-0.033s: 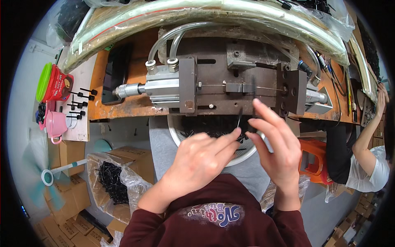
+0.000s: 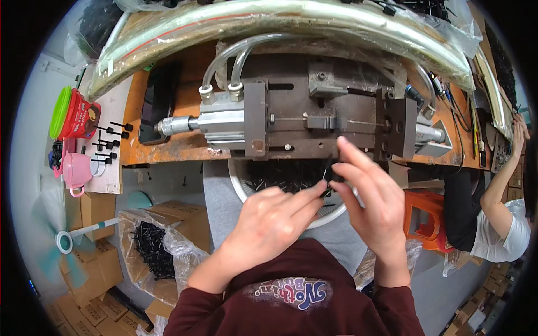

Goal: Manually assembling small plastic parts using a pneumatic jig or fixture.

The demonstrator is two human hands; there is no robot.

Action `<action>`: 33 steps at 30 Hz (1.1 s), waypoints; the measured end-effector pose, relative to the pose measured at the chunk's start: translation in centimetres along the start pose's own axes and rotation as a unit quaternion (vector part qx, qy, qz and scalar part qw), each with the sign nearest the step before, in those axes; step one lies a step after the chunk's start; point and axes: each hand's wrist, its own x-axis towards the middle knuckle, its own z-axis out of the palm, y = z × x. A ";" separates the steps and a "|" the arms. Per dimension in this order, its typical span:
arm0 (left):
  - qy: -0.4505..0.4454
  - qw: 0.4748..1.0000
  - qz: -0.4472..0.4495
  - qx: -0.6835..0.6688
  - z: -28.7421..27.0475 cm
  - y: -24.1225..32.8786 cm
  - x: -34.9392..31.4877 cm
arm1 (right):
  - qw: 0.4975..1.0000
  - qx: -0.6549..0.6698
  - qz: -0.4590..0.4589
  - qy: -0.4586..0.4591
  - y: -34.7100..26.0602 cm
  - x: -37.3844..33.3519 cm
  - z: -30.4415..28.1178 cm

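My left hand is closed, with thumb and index finger pinching a slender black part that has a bright lower end. My right hand is beside it on the right, fingers bent. A blurred slender dark part stands up from its fingertips, partly hidden by them. That part is in front of the small metal block at the middle of a dark steel fixture; whether it touches the block I cannot tell. Below both hands, a white basket on my lap holds many black parts.
Air cylinders with clear hoses flank the fixture. A phone, a pink cup and loose black parts are at the left. A plastic-wrapped bundle runs along the back. An orange stool and another person are at right.
My right hand has shifted slightly left and down, and the dark part at its fingertips has moved left with it. The left hand keeps its pinch, nearly in place.
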 end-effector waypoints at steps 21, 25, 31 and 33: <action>0.016 0.995 0.048 -0.081 0.8 -0.4 -2.9 | 0.992 -0.068 -0.101 -0.031 -0.4 10.0 -3.5; 0.041 0.994 0.050 -0.087 0.7 -0.1 -3.2 | 0.979 -0.157 -0.086 0.097 2.7 18.9 -6.1; 0.030 0.996 0.036 -0.071 0.5 0.0 -3.7 | 0.971 -0.219 -0.087 -0.041 8.0 28.2 -4.9; 0.033 0.996 0.035 -0.074 0.8 -0.1 -3.9 | 0.955 -0.263 -0.107 -0.080 8.6 28.8 -3.3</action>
